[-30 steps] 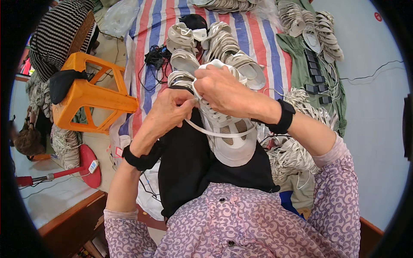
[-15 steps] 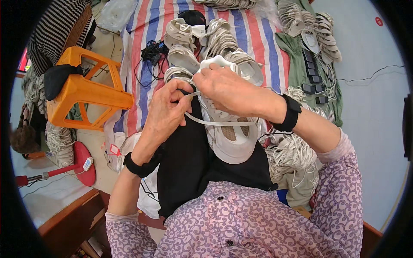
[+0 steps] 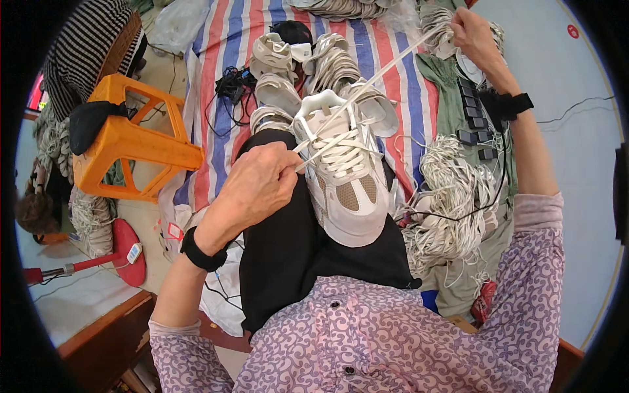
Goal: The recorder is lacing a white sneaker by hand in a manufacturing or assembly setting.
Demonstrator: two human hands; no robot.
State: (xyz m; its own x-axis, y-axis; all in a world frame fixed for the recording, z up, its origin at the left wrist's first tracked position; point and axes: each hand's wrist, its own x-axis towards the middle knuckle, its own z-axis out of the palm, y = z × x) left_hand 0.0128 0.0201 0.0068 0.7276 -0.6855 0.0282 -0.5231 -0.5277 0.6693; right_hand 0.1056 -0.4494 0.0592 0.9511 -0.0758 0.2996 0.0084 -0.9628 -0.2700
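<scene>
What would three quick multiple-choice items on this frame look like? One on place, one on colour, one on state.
1. Where does the white shoe rest?
A. on the orange stool
B. on the person's lap
C. on the wooden edge at lower left

2. What colour is the stool?
A. orange
B. blue
C. green

3. How is the lace held by the right hand?
A. lying slack on the cloth
B. pulled out taut, away from the shoe
C. coiled around the wrist

Key: 1 B, the shoe lies on the dark trousers above the patterned shirt; 2 A, the plastic stool at left is plainly orange; 3 B, the lace runs in a straight line from the shoe up to the raised right hand, while the left hand pinches a lace at the shoe's side.
</scene>
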